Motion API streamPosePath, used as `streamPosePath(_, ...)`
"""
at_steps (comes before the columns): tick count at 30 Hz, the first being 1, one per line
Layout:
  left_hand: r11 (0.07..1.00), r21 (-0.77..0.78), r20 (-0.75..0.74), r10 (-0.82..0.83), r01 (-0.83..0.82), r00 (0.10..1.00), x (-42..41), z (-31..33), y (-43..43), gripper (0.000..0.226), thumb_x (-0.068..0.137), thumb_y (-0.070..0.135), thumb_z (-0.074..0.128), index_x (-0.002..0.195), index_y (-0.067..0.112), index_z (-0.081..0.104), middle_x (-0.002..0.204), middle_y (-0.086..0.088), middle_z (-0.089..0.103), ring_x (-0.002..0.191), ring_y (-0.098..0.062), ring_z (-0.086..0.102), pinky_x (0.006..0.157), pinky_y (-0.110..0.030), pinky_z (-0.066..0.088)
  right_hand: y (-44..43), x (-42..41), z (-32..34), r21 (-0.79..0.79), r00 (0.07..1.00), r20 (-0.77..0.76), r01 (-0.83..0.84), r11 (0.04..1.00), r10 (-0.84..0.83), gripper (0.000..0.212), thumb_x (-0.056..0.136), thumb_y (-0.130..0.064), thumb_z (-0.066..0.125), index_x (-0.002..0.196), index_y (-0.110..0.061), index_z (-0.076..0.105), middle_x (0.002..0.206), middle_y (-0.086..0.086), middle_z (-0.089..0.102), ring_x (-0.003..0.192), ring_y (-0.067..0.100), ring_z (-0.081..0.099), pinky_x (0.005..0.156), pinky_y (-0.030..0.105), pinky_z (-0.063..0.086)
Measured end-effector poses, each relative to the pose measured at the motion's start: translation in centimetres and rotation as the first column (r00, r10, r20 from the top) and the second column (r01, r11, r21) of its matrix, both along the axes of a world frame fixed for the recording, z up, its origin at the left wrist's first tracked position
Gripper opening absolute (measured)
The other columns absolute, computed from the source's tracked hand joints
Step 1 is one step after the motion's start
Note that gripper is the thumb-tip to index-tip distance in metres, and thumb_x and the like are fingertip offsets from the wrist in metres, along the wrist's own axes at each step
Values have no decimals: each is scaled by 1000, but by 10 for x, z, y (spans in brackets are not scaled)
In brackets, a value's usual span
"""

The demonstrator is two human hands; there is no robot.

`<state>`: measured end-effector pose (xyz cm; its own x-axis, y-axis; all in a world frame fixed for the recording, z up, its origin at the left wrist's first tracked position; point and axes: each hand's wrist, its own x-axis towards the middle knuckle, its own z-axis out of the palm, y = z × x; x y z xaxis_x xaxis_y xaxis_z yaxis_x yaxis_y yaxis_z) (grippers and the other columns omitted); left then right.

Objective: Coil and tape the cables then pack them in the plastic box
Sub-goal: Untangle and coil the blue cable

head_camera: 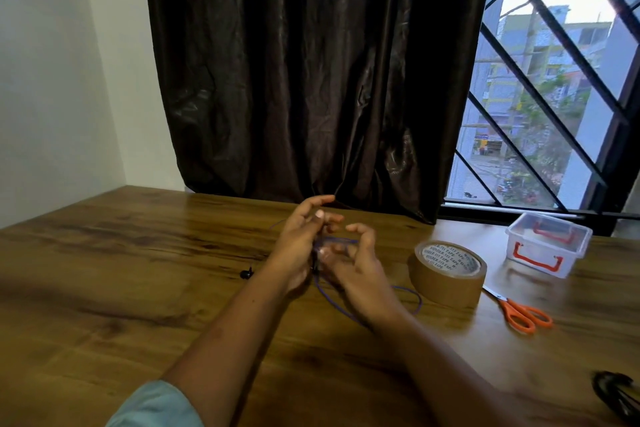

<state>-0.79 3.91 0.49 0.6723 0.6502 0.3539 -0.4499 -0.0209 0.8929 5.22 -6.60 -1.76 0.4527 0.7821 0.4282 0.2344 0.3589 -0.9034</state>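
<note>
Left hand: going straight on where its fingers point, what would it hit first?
The left hand would probably reach the dark curtain first; nothing shows between, though depth is unclear.

One camera sits on the person's head, facing forward and down across the wooden table (121, 305) toward the dark curtain (294, 62) and barred window (554, 97), close over the left hand (298, 246) and right hand (362, 279) at mid-frame

One purple cable (420, 302) and one black cable (616, 395) are showing. One tape roll (446, 276), one scissors (519, 314) and one box (568, 265) are sitting out.
</note>
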Motion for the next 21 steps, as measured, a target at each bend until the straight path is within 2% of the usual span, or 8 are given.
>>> streamPosePath(3,995,-85,103,70,-61,992,-1,6,4,27,97,4,40,105,21,61,96,-2,64,82,-9,61,58,-25,55,2,-7,-4,-78,991,-14,-137,987,136,54,86,4,62,116,-25,28,116,16,56,95,30,65,83,44,57)
streamPosePath(6,985,-90,144,160,-148,977,-8,10,14,29,95,-3,38,106,15,57,94,-2,61,75,-6,60,57,-21,55,2,-10,-2,-187,986,-33,-168,968,165,45,92,-1,55,121,-22,28,83,7,64,53,13,61,51,23,54)
streamPosePath(9,923,-153,43,362,-352,931,-22,5,32,31,94,-8,35,103,15,54,92,-4,57,66,-10,56,48,-17,50,1,4,2,-174,991,123,69,982,-48,27,96,-4,48,122,-9,47,69,0,61,51,0,54,49,14,43)
streamPosePath(11,854,-139,-136,485,-501,864,-34,-3,48,29,94,-8,35,104,14,51,95,-8,55,62,-14,53,44,-19,48,-6,20,7,-109,909,335,301,948,-250,20,96,-9,50,112,-12,62,72,-8,62,59,-4,56,57,13,44)
streamPosePath(14,806,108,-493,552,-582,673,-49,-12,68,24,92,1,48,113,12,52,97,-15,59,73,-26,61,60,-38,58,-15,37,8,-7,687,605,510,860,-403,21,95,-16,52,105,-17,70,86,-9,67,78,2,61,70,17,46)
streamPosePath(16,801,384,-663,585,-459,467,-56,-9,69,35,89,17,58,122,14,50,109,-20,61,93,-36,63,77,-45,56,-15,38,7,54,595,657,576,816,-463,21,95,-20,52,105,-17,71,98,-5,70,90,8,63,74,16,42)
streamPosePath(18,667,685,-639,743,-293,200,-59,-2,63,53,85,41,60,129,14,46,123,-20,57,111,-38,56,90,-43,49,-14,37,7,92,554,664,606,791,-502,21,95,-22,53,105,-18,71,102,-5,70,93,8,62,74,14,38)
streamPosePath(21,440,863,-448,894,-250,26,-58,14,43,60,84,54,53,130,16,43,119,-16,59,108,-36,57,78,-41,45,-11,34,7,89,569,663,585,806,-486,20,95,-24,53,103,-20,70,102,-6,69,92,6,61,77,16,42)
